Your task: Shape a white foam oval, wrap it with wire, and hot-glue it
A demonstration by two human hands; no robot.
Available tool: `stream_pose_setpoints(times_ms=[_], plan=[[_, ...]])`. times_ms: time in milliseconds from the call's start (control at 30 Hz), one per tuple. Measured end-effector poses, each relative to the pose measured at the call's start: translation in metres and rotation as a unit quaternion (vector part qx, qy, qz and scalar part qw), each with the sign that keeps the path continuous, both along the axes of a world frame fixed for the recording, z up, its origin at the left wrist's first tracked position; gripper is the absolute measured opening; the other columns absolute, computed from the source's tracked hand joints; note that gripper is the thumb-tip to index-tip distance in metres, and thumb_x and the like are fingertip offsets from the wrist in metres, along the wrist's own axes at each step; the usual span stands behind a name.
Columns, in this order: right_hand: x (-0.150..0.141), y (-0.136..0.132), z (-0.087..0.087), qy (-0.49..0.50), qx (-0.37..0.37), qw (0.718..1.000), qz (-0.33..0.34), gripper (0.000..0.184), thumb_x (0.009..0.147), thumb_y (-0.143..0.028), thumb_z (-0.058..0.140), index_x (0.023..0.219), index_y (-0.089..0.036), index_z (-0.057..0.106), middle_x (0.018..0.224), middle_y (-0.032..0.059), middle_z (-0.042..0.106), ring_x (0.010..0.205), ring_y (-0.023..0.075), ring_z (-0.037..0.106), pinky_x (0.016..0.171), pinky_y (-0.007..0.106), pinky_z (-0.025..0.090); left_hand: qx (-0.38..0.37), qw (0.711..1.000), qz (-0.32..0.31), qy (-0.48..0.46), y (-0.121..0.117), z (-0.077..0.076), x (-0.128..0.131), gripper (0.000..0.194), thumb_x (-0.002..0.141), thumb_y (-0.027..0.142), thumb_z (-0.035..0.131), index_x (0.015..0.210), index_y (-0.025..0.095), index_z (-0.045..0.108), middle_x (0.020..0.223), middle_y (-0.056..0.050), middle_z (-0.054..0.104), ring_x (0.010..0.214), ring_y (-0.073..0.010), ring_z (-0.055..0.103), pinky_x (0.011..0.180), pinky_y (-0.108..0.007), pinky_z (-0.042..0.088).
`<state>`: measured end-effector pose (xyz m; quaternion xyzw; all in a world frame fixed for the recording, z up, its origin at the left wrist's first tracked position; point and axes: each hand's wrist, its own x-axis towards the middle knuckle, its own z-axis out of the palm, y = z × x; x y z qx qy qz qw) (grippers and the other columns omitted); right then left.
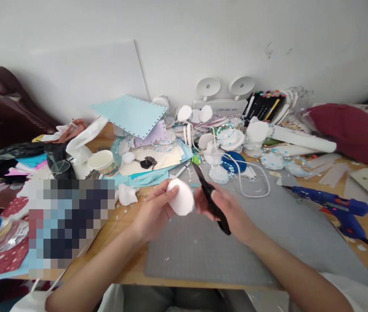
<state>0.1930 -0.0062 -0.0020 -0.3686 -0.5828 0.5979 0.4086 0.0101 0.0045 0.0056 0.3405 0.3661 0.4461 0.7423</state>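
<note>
Between the thumb and fingers of my left hand point(159, 201) is a white oval disc point(181, 197), thin and slightly uneven at its lower edge. My right hand point(224, 208) is wrapped round a pair of black scissors point(215, 203), their dark tip pointing up and away to the left. The scissors are close to the disc's right side, apart from it. Both hands are over the near left part of a grey cutting mat point(203, 255). A crumpled white piece point(127, 195) lies left of my left hand.
A blue glue gun point(330, 200) with a black cord lies at right. Behind the mat are piled white discs with blue bits point(231, 138), a white cable point(268, 190), markers point(265, 106) and a twin-head lamp point(219, 104). A paper cup point(101, 162) and blue sheets point(132, 113) stand left.
</note>
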Motion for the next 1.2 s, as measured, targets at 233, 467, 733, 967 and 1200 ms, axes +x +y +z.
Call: stream_pose_setpoints(times_ms=[233,467,733,967,1200], plan=[[0.003,-0.003,-0.005,-0.285,0.289,0.912,-0.06,0.037,0.086,-0.051,0.048,0.068,-0.019,0.047,0.058,-0.0034,0.041,0.053,0.0107,0.038,0.052,0.025,0.026,-0.007,0.999,0.026,0.022,0.006,-0.026,-0.002,0.051,0.086,0.045,0.041,0.042,0.02,0.033,0.041,0.004,0.027,0.038,-0.0083,0.026,0.039,-0.023,0.024],[-0.019,-0.016,-0.007,-0.382,0.416,0.825,-0.035,0.042,0.083,-0.055,0.049,0.06,-0.02,0.041,0.052,-0.003,0.044,0.048,0.0111,0.038,0.05,0.026,0.024,0.106,0.98,0.05,0.161,-0.011,-0.033,0.002,0.058,0.093,0.052,0.034,0.045,0.02,0.037,0.043,0.004,0.035,0.044,-0.0098,0.033,0.047,-0.027,0.026],[-0.018,-0.015,-0.007,-0.408,0.438,0.801,-0.032,0.042,0.083,-0.055,0.05,0.059,-0.02,0.043,0.052,-0.0018,0.047,0.048,0.0117,0.041,0.05,0.027,0.025,0.117,0.98,0.028,0.161,-0.013,-0.036,0.003,0.059,0.093,0.056,0.03,0.047,0.02,0.037,0.043,0.004,0.034,0.043,-0.0099,0.031,0.047,-0.028,0.024],[-0.014,-0.013,-0.011,-0.409,0.464,0.784,-0.046,0.042,0.081,-0.056,0.054,0.059,-0.02,0.047,0.052,-0.0005,0.05,0.05,0.0132,0.045,0.052,0.029,0.028,0.107,0.982,-0.013,0.153,-0.016,-0.033,0.002,0.061,0.091,0.06,0.029,0.045,0.02,0.035,0.042,0.003,0.034,0.043,-0.0107,0.033,0.049,-0.029,0.027],[0.012,0.011,-0.015,-0.421,0.384,0.794,-0.213,0.035,0.087,-0.047,0.048,0.064,-0.021,0.047,0.049,-0.0029,0.043,0.045,0.0119,0.04,0.047,0.026,0.027,0.121,0.977,-0.026,0.172,-0.016,-0.019,-0.001,0.062,0.089,0.06,0.029,0.04,0.022,0.032,0.039,0.003,0.029,0.043,-0.0115,0.032,0.049,-0.029,0.028]])
